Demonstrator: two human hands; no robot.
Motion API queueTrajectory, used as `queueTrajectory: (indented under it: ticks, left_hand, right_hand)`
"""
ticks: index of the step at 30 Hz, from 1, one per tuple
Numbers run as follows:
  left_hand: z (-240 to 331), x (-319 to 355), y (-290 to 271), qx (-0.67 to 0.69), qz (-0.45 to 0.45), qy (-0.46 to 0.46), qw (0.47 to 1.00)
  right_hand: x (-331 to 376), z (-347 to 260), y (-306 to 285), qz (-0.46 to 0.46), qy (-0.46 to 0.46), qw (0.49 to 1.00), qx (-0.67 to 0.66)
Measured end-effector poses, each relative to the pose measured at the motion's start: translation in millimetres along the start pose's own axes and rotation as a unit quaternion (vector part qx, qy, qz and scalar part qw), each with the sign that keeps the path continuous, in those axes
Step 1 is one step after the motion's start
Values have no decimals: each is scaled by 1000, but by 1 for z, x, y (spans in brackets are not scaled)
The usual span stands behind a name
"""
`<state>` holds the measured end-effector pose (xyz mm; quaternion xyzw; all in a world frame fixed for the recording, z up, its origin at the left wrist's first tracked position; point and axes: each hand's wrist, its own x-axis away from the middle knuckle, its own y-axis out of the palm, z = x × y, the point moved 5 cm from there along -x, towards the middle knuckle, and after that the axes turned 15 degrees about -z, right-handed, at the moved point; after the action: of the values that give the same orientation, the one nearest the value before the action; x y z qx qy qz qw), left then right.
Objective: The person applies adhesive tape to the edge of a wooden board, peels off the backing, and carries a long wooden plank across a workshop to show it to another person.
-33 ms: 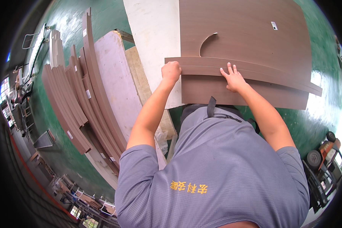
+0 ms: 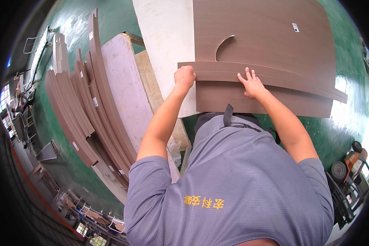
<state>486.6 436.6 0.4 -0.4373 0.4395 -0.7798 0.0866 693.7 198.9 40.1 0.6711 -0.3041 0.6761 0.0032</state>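
A long brown wood-look plank (image 2: 299, 80), with a thin pale line along it, lies across a large brown panel (image 2: 270, 37) in front of me. At the plank's left end my left hand (image 2: 185, 77) is closed round the edge, its fingertips hidden. My right hand (image 2: 254, 85) rests on the plank nearer its middle, palm down with fingers spread. The plank's right end sticks out past the panel's side. Just beyond the plank, a thin curled strip (image 2: 218, 48) rises in an arc. A small white label (image 2: 295, 27) is stuck on the panel.
A white board (image 2: 168, 37) lies beside the panel on the left. Farther left, several long brown planks (image 2: 98, 90) lie stacked next to a pale board (image 2: 121, 78). An orange and black vehicle (image 2: 348, 168) stands at the right on the green floor (image 2: 86, 184).
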Motion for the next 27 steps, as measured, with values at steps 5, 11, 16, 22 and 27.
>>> queueTrajectory:
  ticks: [5,11,16,22,27]
  left_hand:
    - [-7,-5,-8,-14,15,12,1000]
    - [-53,6,-19,96,76,66,990]
    - [-18,15,-5,20,33,103,994]
    - [-14,0,-1,-24,29,110,993]
    - [-16,-8,-8,-52,4,93,994]
  right_hand:
    - [0,-2,-5,-37,10,999,4]
    - [0,-2,-4,-35,11,999,6]
    - [-4,-1,-3,-45,13,999,10]
    - [-4,-4,-5,-55,17,998,31]
    - [-7,-1,-5,-58,18,998,34]
